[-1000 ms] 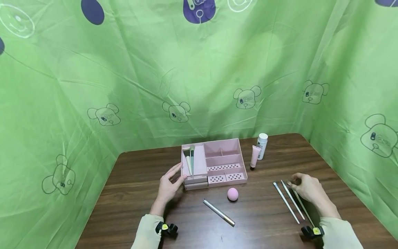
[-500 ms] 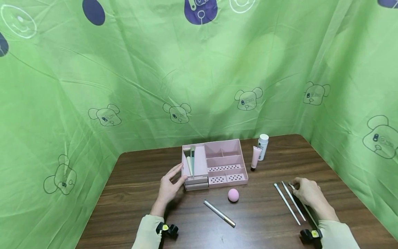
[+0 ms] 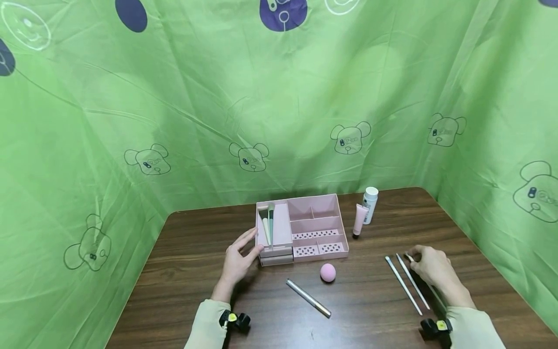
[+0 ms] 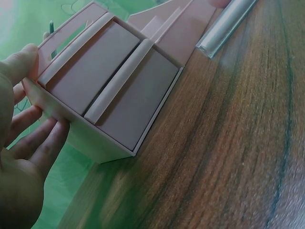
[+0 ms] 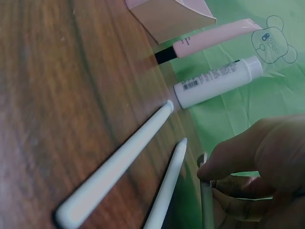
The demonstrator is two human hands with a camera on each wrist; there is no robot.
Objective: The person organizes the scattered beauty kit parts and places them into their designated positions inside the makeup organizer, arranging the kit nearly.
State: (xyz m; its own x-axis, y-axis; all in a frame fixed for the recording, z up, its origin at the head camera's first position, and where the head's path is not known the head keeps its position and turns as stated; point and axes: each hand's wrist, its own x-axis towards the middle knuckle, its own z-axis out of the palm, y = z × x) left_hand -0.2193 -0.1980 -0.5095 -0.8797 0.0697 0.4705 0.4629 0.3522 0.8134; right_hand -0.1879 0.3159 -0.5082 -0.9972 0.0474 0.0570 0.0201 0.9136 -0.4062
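My left hand (image 3: 237, 261) grips the front left corner of a pink makeup organizer (image 3: 320, 258), thumb on the top edge and fingers against the side wall (image 4: 86, 138). Two makeup brushes (image 3: 271, 225) lie in its left compartment, above two drawers (image 4: 138, 93). Over on the right, my right hand (image 3: 433, 271) pinches a thin makeup brush (image 5: 206, 205) near its upper end, between thumb and fingers. Much of that brush is hidden under the hand. Two white slim sticks (image 3: 403, 286), probably brushes too, lie side by side just left of it.
A pink tube (image 3: 359, 220) and a white bottle (image 3: 370, 206) stand right of the organizer. In front of it lie a pink ball-shaped sponge (image 3: 328, 272) and a silver pen-like tube (image 3: 308, 298). Green cloth (image 3: 279, 97) surrounds the wooden table (image 3: 183, 271).
My right hand has settled lower, its fingers closing on the thin brush's upper end, and the brush has shifted slightly. The left hand keeps its place on the organizer.
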